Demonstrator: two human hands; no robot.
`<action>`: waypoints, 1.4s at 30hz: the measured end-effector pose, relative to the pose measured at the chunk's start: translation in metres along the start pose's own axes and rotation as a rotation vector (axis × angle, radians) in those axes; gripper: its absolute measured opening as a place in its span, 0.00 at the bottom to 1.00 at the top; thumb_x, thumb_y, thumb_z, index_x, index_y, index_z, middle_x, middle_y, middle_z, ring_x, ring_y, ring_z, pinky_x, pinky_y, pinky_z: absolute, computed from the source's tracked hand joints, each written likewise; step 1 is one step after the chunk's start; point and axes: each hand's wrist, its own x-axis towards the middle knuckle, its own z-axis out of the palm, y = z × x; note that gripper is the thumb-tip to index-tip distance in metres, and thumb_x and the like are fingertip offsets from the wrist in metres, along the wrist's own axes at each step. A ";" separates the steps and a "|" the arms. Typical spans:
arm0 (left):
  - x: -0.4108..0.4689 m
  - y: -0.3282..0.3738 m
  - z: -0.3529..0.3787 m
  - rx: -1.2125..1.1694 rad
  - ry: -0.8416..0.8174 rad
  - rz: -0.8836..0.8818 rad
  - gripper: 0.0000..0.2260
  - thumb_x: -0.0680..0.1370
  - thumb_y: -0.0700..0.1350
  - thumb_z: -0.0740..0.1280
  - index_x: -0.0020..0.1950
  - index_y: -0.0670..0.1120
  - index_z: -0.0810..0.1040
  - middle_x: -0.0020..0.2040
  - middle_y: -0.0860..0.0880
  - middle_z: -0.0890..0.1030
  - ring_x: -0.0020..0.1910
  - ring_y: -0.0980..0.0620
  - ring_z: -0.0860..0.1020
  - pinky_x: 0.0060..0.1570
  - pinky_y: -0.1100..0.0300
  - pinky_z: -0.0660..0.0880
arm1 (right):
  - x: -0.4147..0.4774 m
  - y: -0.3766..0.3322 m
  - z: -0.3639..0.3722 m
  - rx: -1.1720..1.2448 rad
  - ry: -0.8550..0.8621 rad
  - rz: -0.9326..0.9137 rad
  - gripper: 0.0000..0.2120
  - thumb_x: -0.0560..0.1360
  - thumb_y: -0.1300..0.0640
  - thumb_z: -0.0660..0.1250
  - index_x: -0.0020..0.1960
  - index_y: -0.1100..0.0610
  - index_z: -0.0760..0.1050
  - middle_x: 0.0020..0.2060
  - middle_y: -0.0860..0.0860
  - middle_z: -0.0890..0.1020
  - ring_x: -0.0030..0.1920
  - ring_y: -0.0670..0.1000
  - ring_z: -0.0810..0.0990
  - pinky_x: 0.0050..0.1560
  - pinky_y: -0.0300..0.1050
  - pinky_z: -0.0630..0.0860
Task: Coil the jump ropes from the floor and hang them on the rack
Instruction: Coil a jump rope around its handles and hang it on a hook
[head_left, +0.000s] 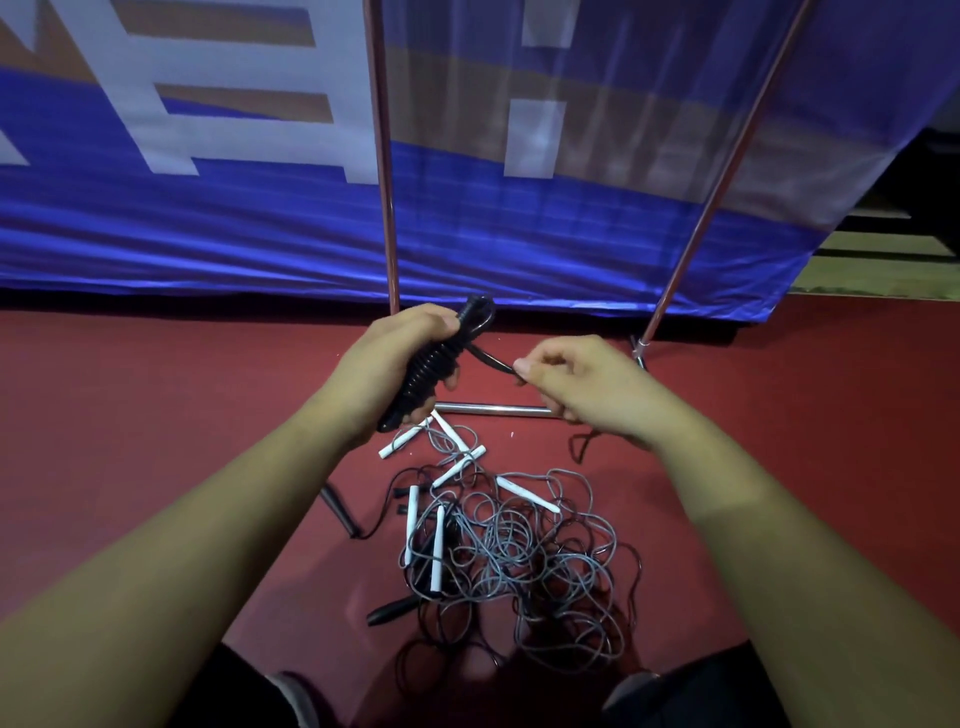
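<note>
our left hand (384, 358) clamps the black rope bundle (435, 366), long axis tilted up toward the rack pole (387, 208); its loose tail (491, 361) leads right to our right hand (576, 384), which pinches it.

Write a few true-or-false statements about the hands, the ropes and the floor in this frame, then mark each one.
1. The left-hand grip holds a black rope bundle wound in tight turns. True.
2. The right-hand grip holds nothing. False: it pinches a black strand that runs from the bundle.
3. The loose pile includes grey ropes with white handles. True.
4. The pile lies on a table. False: it lies on the red floor, in front of the rack's upright pole.
</note>
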 end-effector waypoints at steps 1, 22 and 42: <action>0.001 0.000 -0.001 0.007 0.012 -0.009 0.11 0.75 0.53 0.61 0.46 0.47 0.76 0.33 0.39 0.76 0.21 0.48 0.67 0.25 0.58 0.60 | -0.001 -0.001 0.000 -0.024 0.001 -0.005 0.10 0.80 0.50 0.66 0.47 0.56 0.79 0.26 0.47 0.76 0.29 0.48 0.72 0.34 0.42 0.71; 0.006 -0.020 -0.004 1.361 0.046 0.178 0.18 0.74 0.64 0.69 0.60 0.59 0.73 0.52 0.53 0.83 0.51 0.43 0.81 0.42 0.55 0.73 | -0.007 -0.021 0.008 -0.233 0.094 -0.186 0.05 0.75 0.56 0.71 0.42 0.54 0.84 0.34 0.52 0.83 0.34 0.49 0.78 0.39 0.47 0.74; -0.017 -0.002 0.017 0.344 -0.163 0.207 0.15 0.78 0.50 0.68 0.64 0.52 0.73 0.29 0.51 0.76 0.26 0.51 0.67 0.27 0.63 0.64 | 0.006 0.000 0.006 0.086 0.061 -0.024 0.11 0.79 0.53 0.68 0.38 0.55 0.80 0.23 0.45 0.73 0.24 0.45 0.68 0.28 0.38 0.66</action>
